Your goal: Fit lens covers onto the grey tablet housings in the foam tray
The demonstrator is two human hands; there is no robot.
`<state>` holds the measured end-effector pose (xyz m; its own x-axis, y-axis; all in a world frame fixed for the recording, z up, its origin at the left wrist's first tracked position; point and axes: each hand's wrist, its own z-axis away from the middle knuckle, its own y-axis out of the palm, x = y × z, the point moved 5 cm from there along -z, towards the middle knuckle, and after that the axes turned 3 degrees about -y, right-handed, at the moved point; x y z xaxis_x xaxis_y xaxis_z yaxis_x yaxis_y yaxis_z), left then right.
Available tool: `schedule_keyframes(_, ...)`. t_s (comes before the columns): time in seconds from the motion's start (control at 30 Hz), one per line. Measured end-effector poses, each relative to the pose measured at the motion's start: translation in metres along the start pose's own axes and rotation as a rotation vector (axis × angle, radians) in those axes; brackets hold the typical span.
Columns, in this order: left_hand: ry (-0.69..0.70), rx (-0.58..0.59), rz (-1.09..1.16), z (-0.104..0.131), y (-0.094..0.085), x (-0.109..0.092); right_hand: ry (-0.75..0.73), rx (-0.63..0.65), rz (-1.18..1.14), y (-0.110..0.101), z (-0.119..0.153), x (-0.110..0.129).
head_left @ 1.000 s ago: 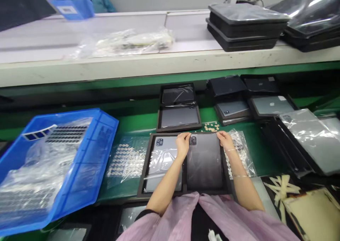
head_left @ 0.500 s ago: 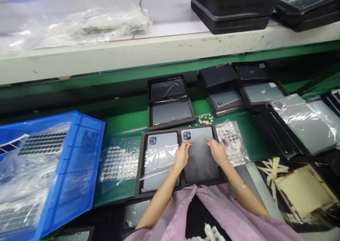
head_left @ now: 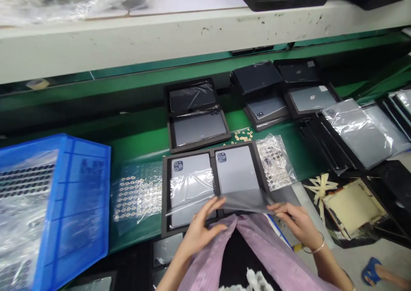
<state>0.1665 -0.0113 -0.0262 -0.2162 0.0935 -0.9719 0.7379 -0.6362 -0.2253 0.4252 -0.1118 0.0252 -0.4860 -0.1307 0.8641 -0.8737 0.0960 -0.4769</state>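
A thin, dark see-through film stretches over the lower end of the right tablet. My right hand pinches the film's right end between thumb and fingers. At the film's left end is my left hand, thumb and fingers apart; its fingertips are beside the film, and I cannot tell whether they touch it. The right tablet lies back up, its camera block at the upper left, in a black two-bay tray. Beside it, in the other bay, a second tablet sits under wrinkled clear plastic.
A blue bin of plastic-wrapped sheets stands left. Sheets of small rings lie beside it, and a bag of dark rings lies right of the tray. Tablets in another tray lie behind. Wrapped tablets are stacked at right.
The film has come down off the upper part of the right tablet, baring its back. Both hands have moved toward me; my left hand's fingers have spread. The view has shifted.
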Motion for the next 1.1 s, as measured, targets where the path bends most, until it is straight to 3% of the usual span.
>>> schedule_keyframes(0.1,-0.015,-0.051,-0.009,-0.022,-0.003,0.01,-0.077,-0.08,0.015,-0.003,-0.008,0.01)
schedule_keyframes(0.17,-0.077,-0.013,-0.02,-0.041,-0.001,0.021,-0.069,-0.176,0.028,-0.006,-0.015,0.005)
schedule_keyframes(0.27,-0.137,0.112,-0.03,-0.059,0.008,0.031,0.007,-0.273,0.029,-0.011,-0.027,-0.015)
schedule_keyframes(0.37,-0.154,0.096,-0.042,-0.062,0.012,0.033,0.161,-0.299,-0.138,-0.01,-0.036,-0.051)
schedule_keyframes(0.43,-0.159,0.073,-0.045,-0.058,0.013,0.032,0.286,-0.267,-0.267,-0.004,-0.04,-0.079)
schedule_keyframes(0.6,-0.196,0.024,-0.023,-0.049,0.013,0.035,0.518,0.016,-0.319,0.03,-0.045,-0.125)
schedule_keyframes(0.7,-0.228,-0.028,0.016,-0.051,0.014,0.042,0.51,0.054,-0.279,0.038,-0.049,-0.131)
schedule_keyframes(0.83,-0.294,-0.129,0.107,-0.059,0.016,0.054,0.475,-0.009,-0.21,0.037,-0.047,-0.127)
schedule_keyframes(1.1,-0.505,-0.278,0.16,-0.06,0.03,0.078,0.585,-0.073,-0.104,0.049,-0.018,-0.134)
